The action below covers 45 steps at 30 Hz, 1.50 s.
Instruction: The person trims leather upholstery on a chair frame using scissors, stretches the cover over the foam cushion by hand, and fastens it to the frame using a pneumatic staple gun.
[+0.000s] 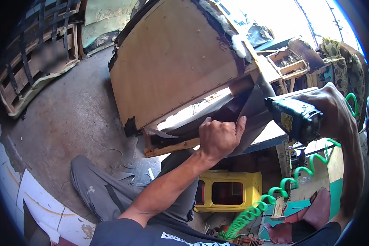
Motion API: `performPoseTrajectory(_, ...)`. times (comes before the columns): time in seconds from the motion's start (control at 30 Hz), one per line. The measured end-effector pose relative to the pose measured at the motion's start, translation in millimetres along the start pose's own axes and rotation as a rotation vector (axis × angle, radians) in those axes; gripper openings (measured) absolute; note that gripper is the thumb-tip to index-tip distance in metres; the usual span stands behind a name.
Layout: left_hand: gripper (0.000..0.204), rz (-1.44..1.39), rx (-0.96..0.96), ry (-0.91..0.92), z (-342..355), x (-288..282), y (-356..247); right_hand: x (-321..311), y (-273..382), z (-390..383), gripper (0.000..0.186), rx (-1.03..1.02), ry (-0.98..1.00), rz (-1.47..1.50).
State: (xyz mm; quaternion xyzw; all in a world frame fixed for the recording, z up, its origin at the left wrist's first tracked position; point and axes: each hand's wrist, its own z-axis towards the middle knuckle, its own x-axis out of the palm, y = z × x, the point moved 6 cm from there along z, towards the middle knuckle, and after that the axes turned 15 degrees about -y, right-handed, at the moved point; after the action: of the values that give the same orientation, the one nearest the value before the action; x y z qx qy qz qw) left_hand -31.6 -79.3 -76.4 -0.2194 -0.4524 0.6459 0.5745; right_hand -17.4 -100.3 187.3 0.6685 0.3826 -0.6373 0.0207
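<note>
fabric (pixel 233 112) lies stretched along the frame's (pixel 172 61) lower rail, running left to right. left hand (pixel 220 137) is clamped on it; right hand (pixel 336 110) grips the staple gun (pixel 295 119) just right of it, nose pointing left.

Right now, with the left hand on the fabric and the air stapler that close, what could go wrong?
1. The left hand pins the dark grey upholstery fabric near the nose of the black pneumatic staple gun; a slip might drive a staple into the fingers.
2. The green coiled air hose hangs by the right hand and could snag.
3. The plywood-panelled furniture frame sits tilted and may shift.
</note>
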Motion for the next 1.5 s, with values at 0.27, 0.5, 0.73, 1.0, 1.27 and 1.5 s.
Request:
performPoseTrajectory(0.27,0.064,-0.063,-0.009,0.021,0,1,-3,6,-1,19,0.046,0.121,0.184,-0.304)
performPoseTrajectory(0.5,0.064,-0.007,0.025,0.035,1,3,7,21,-12,26,0.044,0.21,0.3,-0.353)
performPoseTrajectory(0.73,0.065,-0.031,-0.017,0.069,1,5,6,7,14,25,0.04,0.069,0.208,-0.203)
performPoseTrajectory(1.0,0.064,-0.046,-0.037,0.073,3,1,8,13,13,25,0.04,0.066,0.211,-0.282)
performPoseTrajectory(1.27,0.064,-0.05,-0.057,0.124,2,8,8,11,5,12,0.036,0.133,0.164,-0.227)
performPoseTrajectory(1.5,0.063,-0.05,-0.052,0.111,3,7,9,11,10,5,0.043,0.132,0.142,-0.154)
